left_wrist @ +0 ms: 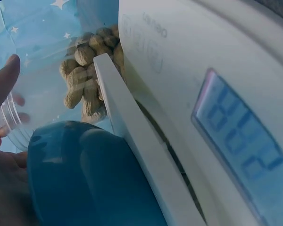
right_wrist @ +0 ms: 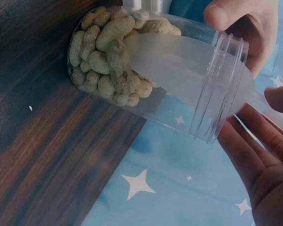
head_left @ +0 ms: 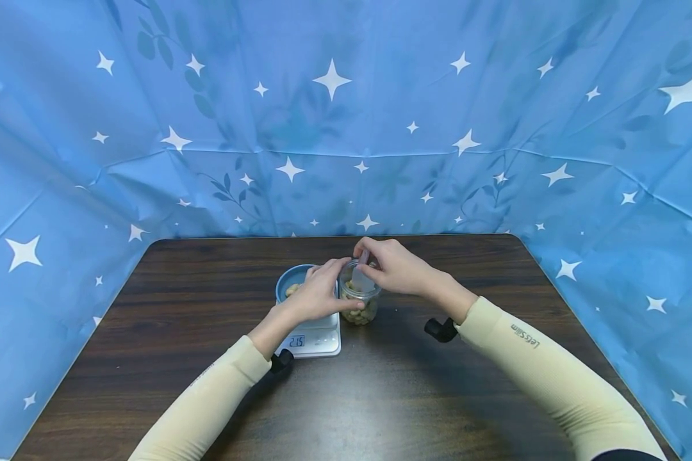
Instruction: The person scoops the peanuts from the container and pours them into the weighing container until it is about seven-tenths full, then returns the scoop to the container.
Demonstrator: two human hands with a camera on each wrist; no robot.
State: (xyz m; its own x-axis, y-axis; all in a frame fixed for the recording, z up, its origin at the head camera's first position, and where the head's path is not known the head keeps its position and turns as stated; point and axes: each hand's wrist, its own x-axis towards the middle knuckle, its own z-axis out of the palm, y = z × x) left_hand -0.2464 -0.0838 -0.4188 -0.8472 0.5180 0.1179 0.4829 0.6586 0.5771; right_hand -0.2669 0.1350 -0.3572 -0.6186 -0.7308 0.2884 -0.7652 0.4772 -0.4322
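Note:
A clear plastic jar [head_left: 369, 312] stands upright on the table, its lower part filled with unshelled peanuts [right_wrist: 115, 61]. My left hand [head_left: 317, 288] grips the jar near its rim, thumb in front and fingers around the back. Between thumb and fingers, my right hand [head_left: 400, 266] holds the handle of a translucent scoop [right_wrist: 174, 61]. The scoop's blade reaches through the mouth down to the peanuts. Left of the jar, a blue bowl [left_wrist: 85, 179] with some peanuts sits on a white kitchen scale [head_left: 323, 346], partly hidden under my left hand and wrist.
The scale's lit display [head_left: 296, 341] shows digits and faces me. A dark wooden table [head_left: 415, 397] runs beneath everything. Behind it hangs a blue cloth [head_left: 375, 115] with white stars. A small white speck [right_wrist: 30, 108] lies on the wood.

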